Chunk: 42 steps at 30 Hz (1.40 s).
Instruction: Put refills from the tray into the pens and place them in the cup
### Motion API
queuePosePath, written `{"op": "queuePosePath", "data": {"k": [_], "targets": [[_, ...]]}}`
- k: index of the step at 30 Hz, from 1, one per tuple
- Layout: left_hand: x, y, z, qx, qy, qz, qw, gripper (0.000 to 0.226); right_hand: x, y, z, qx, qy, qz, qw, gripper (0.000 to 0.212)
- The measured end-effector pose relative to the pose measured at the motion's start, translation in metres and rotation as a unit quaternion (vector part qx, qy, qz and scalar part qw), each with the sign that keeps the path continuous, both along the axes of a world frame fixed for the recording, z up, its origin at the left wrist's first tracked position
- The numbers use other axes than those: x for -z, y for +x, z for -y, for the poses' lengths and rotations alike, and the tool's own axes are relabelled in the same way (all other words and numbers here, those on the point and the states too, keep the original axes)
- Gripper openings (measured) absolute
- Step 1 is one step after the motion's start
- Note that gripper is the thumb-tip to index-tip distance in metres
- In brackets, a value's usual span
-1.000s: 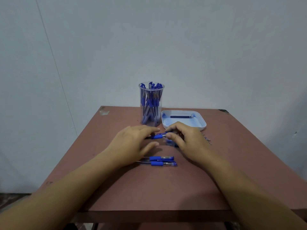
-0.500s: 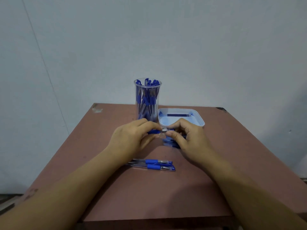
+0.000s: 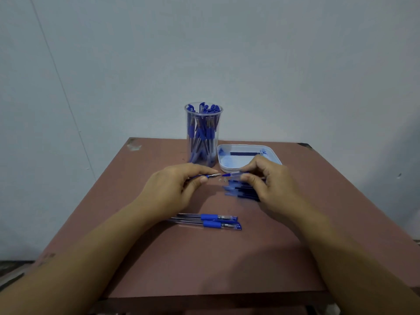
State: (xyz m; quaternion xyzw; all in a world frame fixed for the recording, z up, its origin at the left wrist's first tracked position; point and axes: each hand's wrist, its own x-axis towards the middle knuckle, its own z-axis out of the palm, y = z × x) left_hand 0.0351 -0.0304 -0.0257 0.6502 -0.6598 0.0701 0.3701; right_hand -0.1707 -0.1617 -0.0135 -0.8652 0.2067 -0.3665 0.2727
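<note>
My left hand (image 3: 172, 189) pinches a blue pen (image 3: 210, 176) by its grip, its metal tip pointing right. My right hand (image 3: 270, 185) pinches the pen's cap (image 3: 231, 174), held a small gap away from the tip. Both hands hover over the brown table (image 3: 204, 258). Behind them stands a clear cup (image 3: 203, 135) holding several blue pens. To its right lies a white tray (image 3: 272, 155) with one dark refill (image 3: 244, 153) inside. A pile of blue pens (image 3: 241, 192) lies partly under my right hand.
Two capped blue pens (image 3: 209, 221) lie side by side on the table nearer to me, below my left hand. A pale wall rises right behind the table. The table's near edge runs across the bottom of the view.
The pen and its cap, joined between my fingers before, are now pulled apart, left hand keeping the pen, right hand the cap. The camera has tilted a little.
</note>
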Motion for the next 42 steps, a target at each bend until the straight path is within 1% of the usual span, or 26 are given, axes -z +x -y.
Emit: {"op": "queuePosePath", "data": {"k": [2,4,7,9,11,12,14,16,18,21,24,31,36,40,42], "targets": [[-0.001,0.004,-0.002,-0.010,-0.029,0.018,0.999,0.026,0.001,-0.002,0.005,0.002,-0.003,-0.031,1.000,0.021],[0.000,0.006,-0.002,-0.021,-0.045,0.050,0.998,0.026,0.005,0.000,0.005,-0.023,-0.013,-0.076,0.997,0.018],[0.001,0.006,0.001,-0.028,-0.068,0.081,0.994,0.032,0.006,0.006,0.000,-0.058,-0.068,-0.157,0.984,0.007],[0.002,0.008,0.002,-0.017,-0.079,0.103,0.991,0.034,0.005,0.006,-0.003,-0.065,-0.096,-0.196,0.974,0.007],[0.004,0.011,0.003,-0.006,-0.092,0.122,0.988,0.033,0.005,0.004,-0.003,-0.065,-0.102,-0.212,0.970,0.011],[0.005,0.011,0.003,-0.001,-0.099,0.127,0.987,0.032,0.005,0.004,-0.003,-0.065,-0.099,-0.203,0.972,0.012],[0.005,0.011,0.002,0.009,-0.112,0.131,0.985,0.030,0.006,0.005,-0.004,-0.053,-0.085,-0.152,0.983,0.009],[0.005,0.008,0.002,0.018,-0.119,0.132,0.984,0.029,0.005,0.009,-0.006,-0.037,-0.052,-0.096,0.993,0.004],[0.004,0.005,0.002,0.023,-0.121,0.137,0.983,0.029,0.004,0.013,-0.010,-0.039,-0.022,-0.065,0.997,0.005],[0.005,0.002,0.003,0.024,-0.123,0.140,0.982,0.032,0.004,0.016,-0.015,-0.048,-0.008,-0.049,0.998,0.009],[0.006,0.001,0.002,0.022,-0.121,0.140,0.982,0.033,0.004,0.016,-0.015,-0.056,0.011,-0.039,0.998,0.004],[0.005,0.000,0.003,0.023,-0.117,0.139,0.983,0.032,0.007,0.014,-0.014,-0.057,0.074,-0.021,0.995,0.017],[0.004,-0.001,0.002,0.023,-0.115,0.129,0.985,0.032,0.006,0.015,-0.014,-0.065,0.035,-0.022,0.997,0.009],[0.005,0.000,0.003,0.022,-0.117,0.111,0.987,0.032,0.005,0.013,-0.016,-0.061,0.004,0.000,0.998,0.018],[0.004,-0.001,0.003,0.023,-0.116,0.100,0.988,0.032,0.005,0.013,-0.016,-0.063,0.003,-0.005,0.998,0.018]]}}
